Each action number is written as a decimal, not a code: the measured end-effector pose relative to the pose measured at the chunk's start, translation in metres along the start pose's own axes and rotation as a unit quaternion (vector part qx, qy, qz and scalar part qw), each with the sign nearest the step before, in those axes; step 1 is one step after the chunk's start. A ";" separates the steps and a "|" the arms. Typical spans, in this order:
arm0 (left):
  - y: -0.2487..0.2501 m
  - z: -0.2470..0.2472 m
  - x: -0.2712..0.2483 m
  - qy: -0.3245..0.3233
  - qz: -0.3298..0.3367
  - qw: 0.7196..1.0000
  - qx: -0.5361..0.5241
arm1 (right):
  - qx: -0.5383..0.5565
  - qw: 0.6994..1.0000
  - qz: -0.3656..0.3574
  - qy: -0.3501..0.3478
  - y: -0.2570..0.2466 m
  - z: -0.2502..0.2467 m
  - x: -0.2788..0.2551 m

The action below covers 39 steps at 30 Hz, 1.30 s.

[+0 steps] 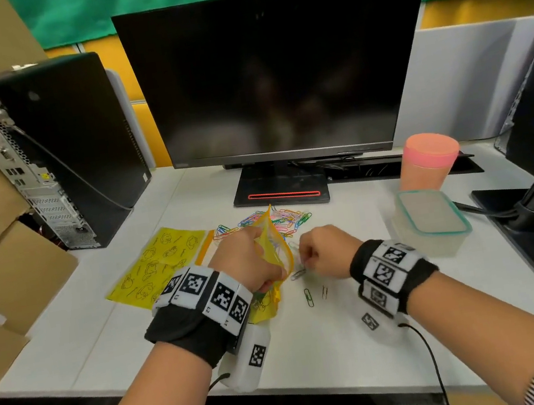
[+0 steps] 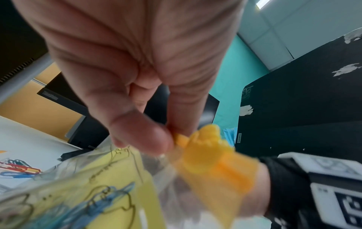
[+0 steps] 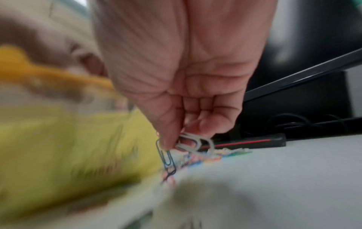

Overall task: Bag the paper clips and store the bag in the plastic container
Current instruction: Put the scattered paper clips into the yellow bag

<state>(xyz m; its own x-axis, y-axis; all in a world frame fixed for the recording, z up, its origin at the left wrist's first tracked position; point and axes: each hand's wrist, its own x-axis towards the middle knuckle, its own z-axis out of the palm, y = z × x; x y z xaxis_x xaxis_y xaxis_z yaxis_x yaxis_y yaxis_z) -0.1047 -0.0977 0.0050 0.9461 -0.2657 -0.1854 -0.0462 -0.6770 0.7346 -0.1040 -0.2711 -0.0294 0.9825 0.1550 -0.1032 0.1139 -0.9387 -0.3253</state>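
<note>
The left hand (image 1: 244,257) sits in the middle of the head view and pinches the top edge of a yellow bag (image 1: 274,249), holding its mouth up and open. The right hand (image 1: 326,250), just to the right of it, has its fingers curled and pinches a few paper clips (image 3: 188,143) at the fingertips (a white one and a dark one show best in the right wrist view). So the step in hand looks like filling the bag, a few clips at a time. The next move calls for bringing those clips over the open mouth and letting go, while the left hand keeps the mouth wide. Just below the right hand, two loose clips (image 1: 316,295) lie on the white desk (image 1: 315,351). Above the hands, near the foot of the monitor (image 1: 277,72), lies one pile of colored clips (image 1: 275,220), too many to count. One more yellow bag lies flat (image 1: 157,264) at the left. At the right of the frame stands one plastic container (image 1: 431,221) with its lid on, and one pink cup (image 1: 429,160) behind it. The bag is not in the container yet.
</note>
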 end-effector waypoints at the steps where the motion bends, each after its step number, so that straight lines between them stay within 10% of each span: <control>1: 0.000 0.002 0.000 -0.003 0.000 1.000 -0.004 | 0.052 0.998 0.005 0.028 0.003 -0.009 -0.003; 9: 0.005 0.006 -0.002 -0.010 0.021 1.000 0.009 | 0.526 0.849 -0.053 -0.001 -0.024 -0.054 -0.022; 17: 0.006 0.005 -0.005 -0.009 0.032 0.999 0.023 | 0.099 0.993 0.046 0.037 -0.044 -0.025 -0.002; 22: 0.008 0.006 -0.004 -0.004 0.038 0.998 0.050 | 0.024 0.994 0.103 0.029 -0.052 -0.024 0.013; 28: 0.004 -0.006 -0.005 0.007 0.023 0.999 0.022 | 0.363 0.917 0.141 0.083 -0.028 -0.031 0.009; 39: -0.020 -0.044 -0.012 0.024 0.011 0.999 -0.036 | -0.037 0.982 0.180 0.042 0.038 -0.033 0.049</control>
<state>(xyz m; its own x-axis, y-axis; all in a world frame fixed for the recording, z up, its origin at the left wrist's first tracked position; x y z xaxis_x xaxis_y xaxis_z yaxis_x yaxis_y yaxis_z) -0.1014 -0.0507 0.0217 0.9593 -0.2458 -0.1387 -0.0457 -0.6203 0.7831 -0.0462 -0.3093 -0.0155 0.9697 -0.2133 -0.1194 -0.2348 -0.9487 -0.2119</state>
